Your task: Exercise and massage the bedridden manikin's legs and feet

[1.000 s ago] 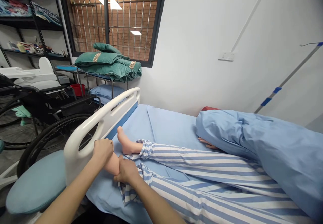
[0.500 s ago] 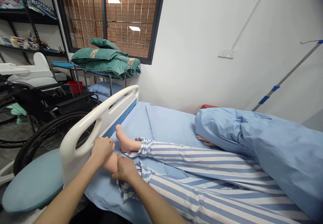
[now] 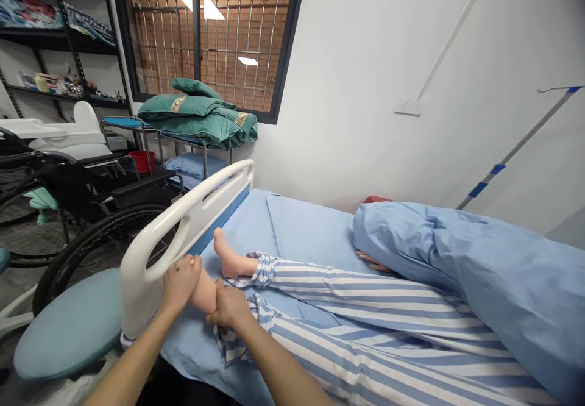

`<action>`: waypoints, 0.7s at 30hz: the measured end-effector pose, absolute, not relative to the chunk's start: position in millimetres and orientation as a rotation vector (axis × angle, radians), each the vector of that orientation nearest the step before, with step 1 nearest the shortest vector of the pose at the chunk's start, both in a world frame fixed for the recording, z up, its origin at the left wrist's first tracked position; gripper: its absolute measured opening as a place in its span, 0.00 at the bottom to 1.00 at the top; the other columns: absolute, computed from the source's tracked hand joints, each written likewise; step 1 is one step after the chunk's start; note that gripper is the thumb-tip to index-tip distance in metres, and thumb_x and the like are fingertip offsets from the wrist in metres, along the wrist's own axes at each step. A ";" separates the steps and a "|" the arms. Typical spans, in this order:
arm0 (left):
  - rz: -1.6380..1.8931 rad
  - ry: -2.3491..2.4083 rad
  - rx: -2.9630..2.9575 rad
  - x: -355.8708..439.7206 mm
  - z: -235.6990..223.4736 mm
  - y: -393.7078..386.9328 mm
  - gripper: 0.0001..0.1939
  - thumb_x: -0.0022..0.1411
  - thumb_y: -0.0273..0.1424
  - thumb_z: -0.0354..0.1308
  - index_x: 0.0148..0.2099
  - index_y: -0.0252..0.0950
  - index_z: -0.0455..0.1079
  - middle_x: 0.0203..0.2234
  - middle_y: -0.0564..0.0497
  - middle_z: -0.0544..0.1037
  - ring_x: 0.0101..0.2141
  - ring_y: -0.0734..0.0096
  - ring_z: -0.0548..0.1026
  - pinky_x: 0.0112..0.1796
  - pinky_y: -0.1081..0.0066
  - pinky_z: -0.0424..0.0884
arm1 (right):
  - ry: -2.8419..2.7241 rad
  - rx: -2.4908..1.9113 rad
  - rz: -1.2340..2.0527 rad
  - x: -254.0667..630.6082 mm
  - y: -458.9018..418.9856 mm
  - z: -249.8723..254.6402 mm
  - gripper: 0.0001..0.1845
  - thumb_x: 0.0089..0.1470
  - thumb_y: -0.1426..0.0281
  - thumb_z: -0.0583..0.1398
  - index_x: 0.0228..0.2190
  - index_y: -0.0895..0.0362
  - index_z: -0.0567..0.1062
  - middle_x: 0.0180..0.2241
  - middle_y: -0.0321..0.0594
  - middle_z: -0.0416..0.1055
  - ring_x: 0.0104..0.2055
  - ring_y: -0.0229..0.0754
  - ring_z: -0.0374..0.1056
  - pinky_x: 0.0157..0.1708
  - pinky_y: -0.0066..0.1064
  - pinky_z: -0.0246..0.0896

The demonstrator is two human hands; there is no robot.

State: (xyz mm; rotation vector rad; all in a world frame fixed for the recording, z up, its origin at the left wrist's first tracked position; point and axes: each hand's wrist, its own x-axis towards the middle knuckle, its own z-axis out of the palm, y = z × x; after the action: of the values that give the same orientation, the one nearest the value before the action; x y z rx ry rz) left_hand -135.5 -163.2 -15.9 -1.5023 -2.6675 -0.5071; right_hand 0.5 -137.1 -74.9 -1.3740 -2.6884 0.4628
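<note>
A figure in blue-and-white striped trousers (image 3: 347, 314) lies on a bed with a light blue sheet (image 3: 297, 223). My left hand (image 3: 179, 281) is closed around the near foot (image 3: 204, 292), covering its front part. My right hand (image 3: 230, 305) grips the ankle of the same leg at the trouser cuff. The other foot (image 3: 226, 255) lies bare just beyond, close to the white footboard (image 3: 183, 223). A blue blanket (image 3: 457, 259) covers the upper body, and a hand of the figure (image 3: 372, 261) shows at the blanket's edge.
A wheelchair (image 3: 82, 211) stands left of the bed, with a round blue cushion (image 3: 68, 324) near the footboard. Folded green bedding (image 3: 201, 116) lies on a metal cart under the barred window. Shelves fill the far left. A taped pole (image 3: 512, 150) leans on the wall.
My left hand has shifted slightly on the near foot and the foot has tilted a little. The view has moved slightly; my right hand keeps its grip on the ankle.
</note>
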 end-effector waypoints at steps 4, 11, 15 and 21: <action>-0.170 -2.490 -1.674 -138.2 -1.8 -157.4 0.19 0.59 0.33 0.40 0.37 0.32 0.72 0.33 0.39 0.76 0.35 0.57 0.74 0.35 0.63 0.65 | -2.691 -1.380 0.501 0.8 -137.5 -71.6 0.36 0.28 0.58 0.65 0.40 0.57 0.62 0.35 0.47 0.72 0.34 0.55 0.70 0.28 0.37 0.63; 0.092 -2.293 -1.924 -137.7 7.8 -137.3 0.18 0.60 0.29 0.40 0.38 0.31 0.73 0.32 0.38 0.76 0.34 0.57 0.75 0.33 0.63 0.65 | -2.728 -1.353 0.463 -0.2 -135.0 -74.8 0.36 0.29 0.59 0.64 0.42 0.59 0.62 0.35 0.51 0.72 0.34 0.57 0.70 0.28 0.40 0.64; 0.265 -2.163 -2.039 -130.4 7.1 -128.9 0.19 0.59 0.26 0.40 0.36 0.30 0.74 0.31 0.37 0.77 0.33 0.56 0.74 0.33 0.62 0.65 | -2.733 -1.350 0.461 -0.4 -133.0 -77.7 0.36 0.29 0.59 0.64 0.42 0.58 0.61 0.35 0.50 0.72 0.34 0.57 0.70 0.28 0.41 0.65; 0.274 -2.127 -2.083 -126.1 0.6 -128.4 0.19 0.60 0.29 0.42 0.36 0.29 0.74 0.29 0.36 0.77 0.33 0.57 0.74 0.34 0.63 0.64 | -2.729 -1.362 0.459 -0.9 -131.7 -79.3 0.37 0.29 0.57 0.65 0.41 0.58 0.62 0.36 0.49 0.73 0.34 0.57 0.70 0.29 0.41 0.65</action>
State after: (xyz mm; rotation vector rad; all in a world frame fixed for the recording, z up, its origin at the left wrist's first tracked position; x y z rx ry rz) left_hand -126.1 -128.4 0.6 -2.0830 -2.1275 0.2740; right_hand -0.9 -131.7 -79.3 -1.3624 -2.7294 0.4594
